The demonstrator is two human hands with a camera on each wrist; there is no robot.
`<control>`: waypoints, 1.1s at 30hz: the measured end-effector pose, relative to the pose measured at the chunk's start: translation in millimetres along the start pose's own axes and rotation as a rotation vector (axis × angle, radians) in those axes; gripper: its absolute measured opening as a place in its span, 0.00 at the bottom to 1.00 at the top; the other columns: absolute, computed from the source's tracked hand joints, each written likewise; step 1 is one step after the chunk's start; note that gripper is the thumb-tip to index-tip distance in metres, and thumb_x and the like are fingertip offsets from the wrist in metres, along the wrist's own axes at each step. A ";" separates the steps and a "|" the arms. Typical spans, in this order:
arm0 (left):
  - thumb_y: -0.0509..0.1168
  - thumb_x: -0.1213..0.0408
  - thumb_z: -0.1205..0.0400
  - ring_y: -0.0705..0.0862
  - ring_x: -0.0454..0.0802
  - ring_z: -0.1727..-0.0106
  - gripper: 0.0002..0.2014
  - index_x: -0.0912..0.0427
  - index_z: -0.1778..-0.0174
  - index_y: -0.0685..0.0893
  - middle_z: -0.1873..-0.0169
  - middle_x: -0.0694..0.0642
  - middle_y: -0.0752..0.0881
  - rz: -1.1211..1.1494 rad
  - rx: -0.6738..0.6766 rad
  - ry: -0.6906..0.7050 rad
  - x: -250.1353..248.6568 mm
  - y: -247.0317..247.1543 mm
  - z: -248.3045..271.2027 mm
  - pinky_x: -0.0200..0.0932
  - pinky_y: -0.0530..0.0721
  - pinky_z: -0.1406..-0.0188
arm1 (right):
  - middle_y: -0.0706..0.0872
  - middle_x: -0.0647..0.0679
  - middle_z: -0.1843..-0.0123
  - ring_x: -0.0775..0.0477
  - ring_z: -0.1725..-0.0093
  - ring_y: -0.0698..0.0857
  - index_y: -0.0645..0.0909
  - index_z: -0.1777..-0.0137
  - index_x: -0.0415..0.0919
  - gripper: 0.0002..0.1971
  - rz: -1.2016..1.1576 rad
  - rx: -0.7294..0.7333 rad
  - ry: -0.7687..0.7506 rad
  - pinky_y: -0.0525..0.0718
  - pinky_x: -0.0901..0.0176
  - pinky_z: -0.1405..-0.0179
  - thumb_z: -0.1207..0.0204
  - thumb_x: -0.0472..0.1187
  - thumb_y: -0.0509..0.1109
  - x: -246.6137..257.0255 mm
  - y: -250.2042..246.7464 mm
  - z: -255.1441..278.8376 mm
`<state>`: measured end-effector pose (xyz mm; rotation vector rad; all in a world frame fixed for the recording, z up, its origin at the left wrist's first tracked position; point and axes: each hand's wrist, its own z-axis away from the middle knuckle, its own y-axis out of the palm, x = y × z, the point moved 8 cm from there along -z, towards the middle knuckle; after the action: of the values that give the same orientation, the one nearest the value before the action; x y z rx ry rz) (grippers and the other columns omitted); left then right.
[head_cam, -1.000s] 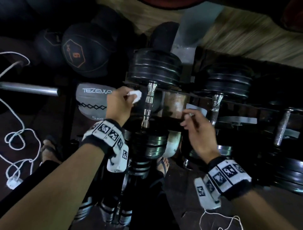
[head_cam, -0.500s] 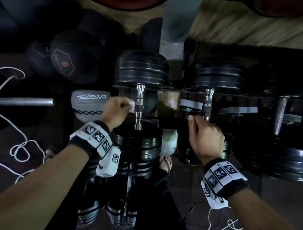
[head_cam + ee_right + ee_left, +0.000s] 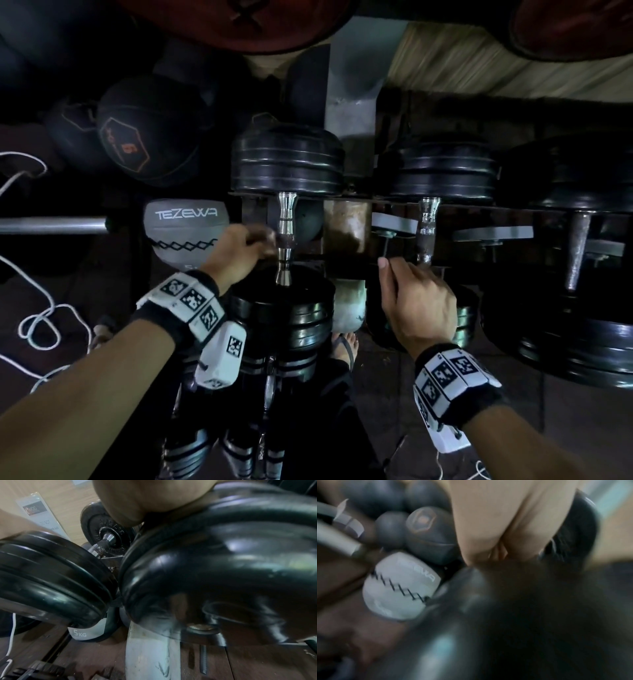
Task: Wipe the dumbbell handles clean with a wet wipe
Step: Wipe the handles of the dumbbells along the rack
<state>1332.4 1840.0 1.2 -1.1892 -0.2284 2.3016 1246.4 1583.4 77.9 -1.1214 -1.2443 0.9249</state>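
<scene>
Left hand (image 3: pixel 239 255) sits against the chrome handle (image 3: pixel 286 236) of the left dumbbell (image 3: pixel 286 161) on the rack; fingers curled, but blur hides any wipe, so its grasp cannot be confirmed. Right hand (image 3: pixel 416 303) rests at the neighbouring dumbbell's handle (image 3: pixel 425 229), fingers curled; whether they hold it cannot be told.
</scene>
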 end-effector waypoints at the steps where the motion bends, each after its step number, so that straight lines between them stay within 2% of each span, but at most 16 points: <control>1: 0.68 0.73 0.17 0.83 0.30 0.70 0.06 0.65 0.46 0.87 0.64 0.48 0.87 0.057 -0.056 0.020 -13.2 -6.0 -6.5 0.21 0.76 0.67 | 0.82 0.47 0.74 0.41 0.74 0.83 0.79 0.65 0.41 0.18 -0.004 0.004 0.006 0.76 0.58 0.74 0.15 0.48 0.62 0.2 -0.3 0.1; 3: 0.66 0.75 0.16 0.85 0.32 0.65 0.13 0.68 0.35 0.84 0.52 0.56 0.87 0.114 -0.095 0.067 -30.7 -12.6 -18.8 0.21 0.80 0.63 | 0.83 0.47 0.72 0.40 0.72 0.85 0.80 0.63 0.40 0.17 -0.013 0.019 0.018 0.79 0.56 0.74 0.15 0.47 0.63 0.6 0.0 -0.2; 4: 0.65 0.75 0.16 0.86 0.37 0.61 0.13 0.68 0.35 0.84 0.48 0.57 0.87 0.110 -0.086 0.065 -30.9 -12.4 -23.2 0.23 0.81 0.60 | 0.84 0.47 0.72 0.40 0.72 0.85 0.81 0.63 0.40 0.16 -0.013 0.023 0.021 0.80 0.55 0.73 0.15 0.47 0.63 1.1 0.2 -0.4; 7: 0.62 0.78 0.16 0.87 0.51 0.53 0.10 0.64 0.48 0.88 0.51 0.59 0.91 -0.098 0.040 0.083 -11.8 3.3 -20.4 0.37 0.83 0.52 | 0.85 0.46 0.71 0.39 0.71 0.85 0.81 0.63 0.40 0.17 0.002 0.022 0.015 0.80 0.55 0.74 0.15 0.48 0.62 1.5 0.9 -1.0; 8: 0.62 0.79 0.16 0.88 0.50 0.54 0.12 0.61 0.50 0.90 0.55 0.57 0.92 -0.169 0.077 0.073 -1.1 8.6 -13.7 0.39 0.83 0.51 | 0.85 0.47 0.71 0.39 0.71 0.86 0.81 0.63 0.40 0.18 0.006 0.023 0.014 0.80 0.55 0.74 0.15 0.48 0.61 1.1 1.9 -1.0; 10: 0.64 0.81 0.18 0.87 0.39 0.62 0.14 0.60 0.55 0.90 0.64 0.49 0.88 -0.205 0.125 0.067 18.0 15.0 3.5 0.30 0.81 0.59 | 0.85 0.47 0.71 0.40 0.70 0.86 0.81 0.62 0.41 0.19 0.000 0.028 0.017 0.82 0.54 0.74 0.14 0.49 0.59 0.3 5.0 -0.2; 12: 0.66 0.82 0.19 0.84 0.30 0.67 0.10 0.64 0.54 0.89 0.65 0.43 0.85 -0.178 0.158 0.049 24.2 19.3 13.5 0.23 0.79 0.62 | 0.85 0.48 0.71 0.41 0.70 0.86 0.81 0.62 0.41 0.19 -0.008 0.032 0.019 0.82 0.53 0.73 0.14 0.50 0.59 -1.1 6.5 0.6; 16: 0.66 0.77 0.17 0.85 0.39 0.65 0.08 0.62 0.54 0.88 0.67 0.48 0.88 0.015 0.058 -0.082 13.6 10.0 -2.9 0.31 0.80 0.61 | 0.84 0.47 0.71 0.40 0.71 0.85 0.81 0.63 0.40 0.20 0.000 0.012 0.006 0.82 0.53 0.74 0.14 0.49 0.58 0.6 3.9 0.7; 18: 0.64 0.78 0.17 0.82 0.33 0.71 0.09 0.62 0.52 0.87 0.68 0.48 0.87 0.162 -0.038 -0.082 -6.0 0.4 -14.8 0.27 0.79 0.64 | 0.85 0.46 0.71 0.40 0.71 0.85 0.81 0.63 0.40 0.20 0.007 0.006 0.004 0.82 0.53 0.74 0.14 0.49 0.59 0.6 2.7 0.4; 20: 0.63 0.77 0.15 0.82 0.31 0.73 0.10 0.65 0.42 0.86 0.64 0.50 0.86 0.247 -0.072 -0.047 -23.6 -3.7 -20.8 0.23 0.78 0.71 | 0.84 0.46 0.71 0.40 0.71 0.85 0.81 0.62 0.40 0.19 0.005 0.010 0.004 0.82 0.53 0.74 0.13 0.49 0.59 0.4 3.7 1.1; 22: 0.63 0.75 0.14 0.83 0.34 0.65 0.12 0.62 0.39 0.85 0.58 0.51 0.87 0.254 -0.073 -0.039 -26.4 -3.1 -21.7 0.25 0.81 0.63 | 0.84 0.46 0.70 0.39 0.71 0.85 0.81 0.62 0.40 0.19 -0.002 0.016 0.005 0.82 0.52 0.74 0.13 0.49 0.59 -0.1 4.3 1.9; 25: 0.65 0.70 0.14 0.84 0.39 0.58 0.08 0.55 0.43 0.86 0.55 0.52 0.88 0.132 -0.073 0.012 -13.5 -2.7 -9.3 0.32 0.80 0.51 | 0.84 0.46 0.70 0.39 0.70 0.85 0.81 0.63 0.40 0.19 0.007 0.028 0.009 0.83 0.52 0.74 0.14 0.49 0.60 0.0 5.2 1.3; 28: 0.68 0.65 0.15 0.86 0.29 0.60 0.05 0.52 0.46 0.86 0.58 0.44 0.88 0.076 -0.069 0.043 1.1 -6.4 6.6 0.24 0.78 0.54 | 0.84 0.47 0.71 0.40 0.70 0.85 0.81 0.63 0.40 0.18 0.011 0.032 -0.003 0.83 0.53 0.74 0.15 0.48 0.61 2.0 5.6 0.2; 29: 0.68 0.65 0.16 0.85 0.27 0.60 0.06 0.51 0.45 0.86 0.57 0.42 0.88 0.074 -0.061 0.045 1.2 -6.2 7.9 0.23 0.79 0.54 | 0.84 0.47 0.71 0.40 0.70 0.85 0.81 0.63 0.40 0.17 0.010 0.031 -0.008 0.83 0.52 0.74 0.15 0.48 0.61 2.4 5.4 0.1; 31: 0.66 0.68 0.15 0.86 0.31 0.58 0.08 0.51 0.46 0.86 0.58 0.42 0.90 0.115 -0.042 0.027 1.0 -1.0 2.2 0.29 0.83 0.48 | 0.84 0.47 0.70 0.40 0.70 0.85 0.81 0.63 0.40 0.18 0.013 0.038 -0.011 0.83 0.52 0.74 0.15 0.48 0.60 3.0 5.7 0.0; 33: 0.62 0.76 0.15 0.87 0.35 0.59 0.15 0.50 0.52 0.85 0.66 0.37 0.90 0.160 -0.031 0.006 -3.7 7.8 -1.7 0.28 0.83 0.51 | 0.84 0.47 0.71 0.40 0.70 0.85 0.81 0.63 0.40 0.18 0.027 0.034 -0.008 0.81 0.54 0.74 0.15 0.49 0.60 3.6 4.4 0.3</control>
<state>1332.5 1831.2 -0.1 -1.2712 -0.1727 2.4395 1246.8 1587.9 74.4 -1.1108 -1.2181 0.9689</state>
